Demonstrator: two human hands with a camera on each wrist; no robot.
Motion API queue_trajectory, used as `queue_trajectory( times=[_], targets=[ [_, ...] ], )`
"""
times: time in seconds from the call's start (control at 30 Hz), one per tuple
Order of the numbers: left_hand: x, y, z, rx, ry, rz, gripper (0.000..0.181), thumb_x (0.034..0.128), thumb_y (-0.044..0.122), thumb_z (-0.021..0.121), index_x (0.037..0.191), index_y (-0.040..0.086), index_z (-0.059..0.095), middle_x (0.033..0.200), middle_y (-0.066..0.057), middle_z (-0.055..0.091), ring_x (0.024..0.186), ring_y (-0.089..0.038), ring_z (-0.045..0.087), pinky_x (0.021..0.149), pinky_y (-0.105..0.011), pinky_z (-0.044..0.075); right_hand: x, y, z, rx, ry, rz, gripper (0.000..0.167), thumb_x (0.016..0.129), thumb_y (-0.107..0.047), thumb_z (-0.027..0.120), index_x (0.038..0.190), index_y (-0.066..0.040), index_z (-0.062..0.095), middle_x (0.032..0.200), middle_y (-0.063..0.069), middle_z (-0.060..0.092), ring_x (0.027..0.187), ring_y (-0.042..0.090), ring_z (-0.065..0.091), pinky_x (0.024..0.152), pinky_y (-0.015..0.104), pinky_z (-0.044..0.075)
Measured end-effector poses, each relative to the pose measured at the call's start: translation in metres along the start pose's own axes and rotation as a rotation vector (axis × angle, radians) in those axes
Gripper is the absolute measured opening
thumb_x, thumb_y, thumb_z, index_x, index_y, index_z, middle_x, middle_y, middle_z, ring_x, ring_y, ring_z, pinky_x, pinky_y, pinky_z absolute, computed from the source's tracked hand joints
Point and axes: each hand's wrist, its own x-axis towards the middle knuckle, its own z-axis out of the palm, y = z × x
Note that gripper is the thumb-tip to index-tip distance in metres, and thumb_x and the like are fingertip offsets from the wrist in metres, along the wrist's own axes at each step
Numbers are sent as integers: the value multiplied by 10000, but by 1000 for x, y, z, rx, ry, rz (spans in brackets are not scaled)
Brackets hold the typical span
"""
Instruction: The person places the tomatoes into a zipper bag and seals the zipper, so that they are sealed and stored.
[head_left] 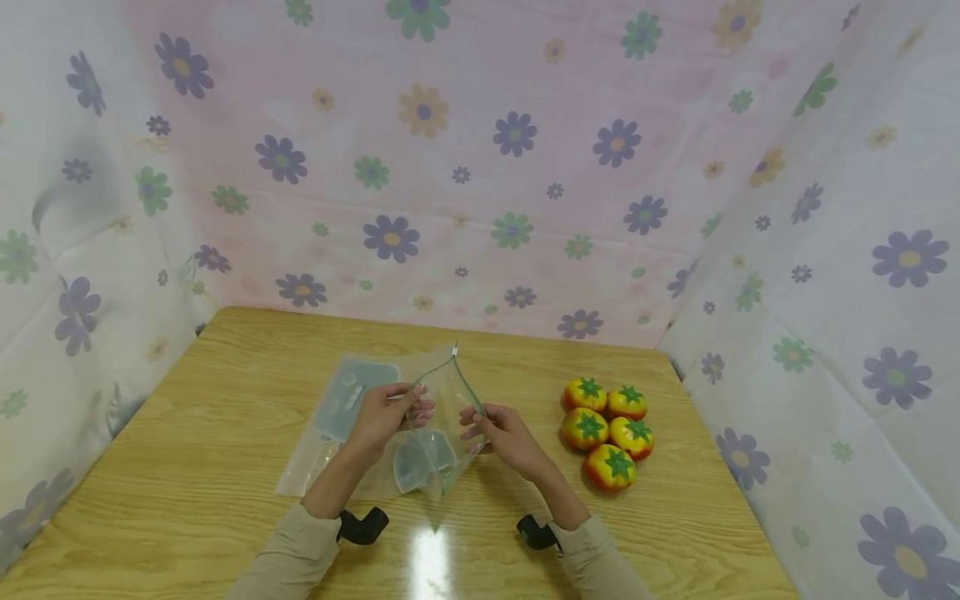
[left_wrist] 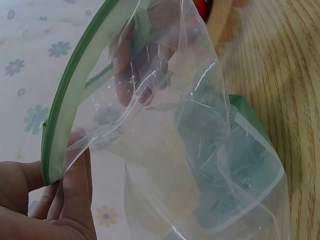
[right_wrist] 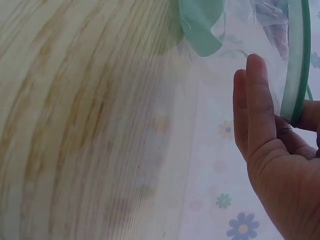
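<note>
Head view: a clear plastic zip bag with a pale green panel is held up over the wood-grain counter, its mouth parted between two hands. The left hand pinches one green-edged rim between thumb and fingers; the right hand pinches the opposite rim, and its wrist camera shows two fingers reaching straight along the outside of the plastic. At the far corner of the mouth sits a small white slider, well away from both hands.

Opening the bag looks largely done, since the two rims stand apart in a pointed oval. Inside, no solid object can be made out through the plastic. Whether the bag's lower end touches the counter, I cannot tell.

Five glossy yellow-and-red round fruits with green star-shaped tops lie clustered to the right of the right hand, all outside the bag. A flat translucent bag with a blue-green panel rests on the counter beside the left hand, apparently unused. As things lie, filling and closing appear not yet begun.
</note>
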Motion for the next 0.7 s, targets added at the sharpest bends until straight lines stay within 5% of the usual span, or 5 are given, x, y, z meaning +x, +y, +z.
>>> queue_trajectory(
  times=[0.7],
  targets=[
    [3,-1,2,1,-8,8,360,1048,111,583,1288,-157,600,929,-154,765,722,-92,738,683,-242,619,-11,-2,-11,-6,-56,2,441,1110,-215,456,1359,145,510,1332,355,536,1135,448,615,842,435,620]
  ],
)
